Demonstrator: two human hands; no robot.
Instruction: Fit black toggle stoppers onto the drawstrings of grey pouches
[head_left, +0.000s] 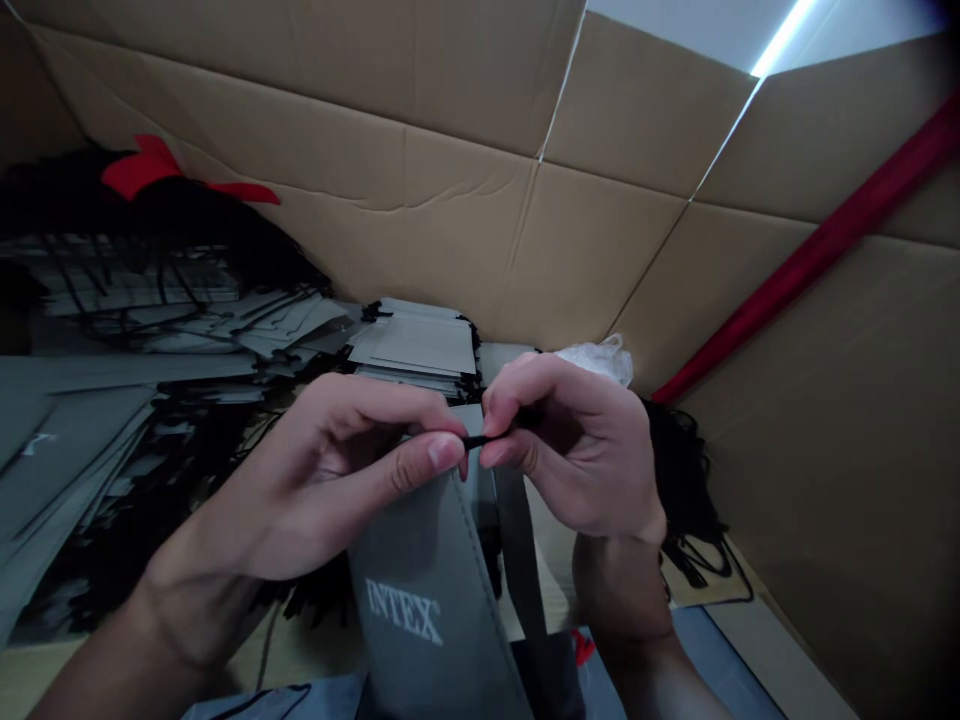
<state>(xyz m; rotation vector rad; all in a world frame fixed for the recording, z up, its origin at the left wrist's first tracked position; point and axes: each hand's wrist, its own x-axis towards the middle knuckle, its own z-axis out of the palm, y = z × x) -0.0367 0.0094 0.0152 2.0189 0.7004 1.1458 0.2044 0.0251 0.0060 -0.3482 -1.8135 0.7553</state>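
A thin black cord (478, 441) runs between my two hands at the middle of the view. My left hand (360, 470) pinches one part of it between thumb and fingers, at the top corner of a grey panel (431, 600) with white INTEX lettering. Close by on the right, my right hand (577, 440) pinches the cord too, its other fingers curled. The panel hangs tilted below my hands, with stitching down its right edge. A dark grey strap (521, 550) lies just right of it.
Stacked grey pieces (420, 345) with black cords stand behind my hands and fill the left side. Black cords (682, 480) lie at right, below a slanting red strip (810, 255). Cardboard walls (450, 220) enclose the back. Clear plastic (604, 358) lies behind my right hand.
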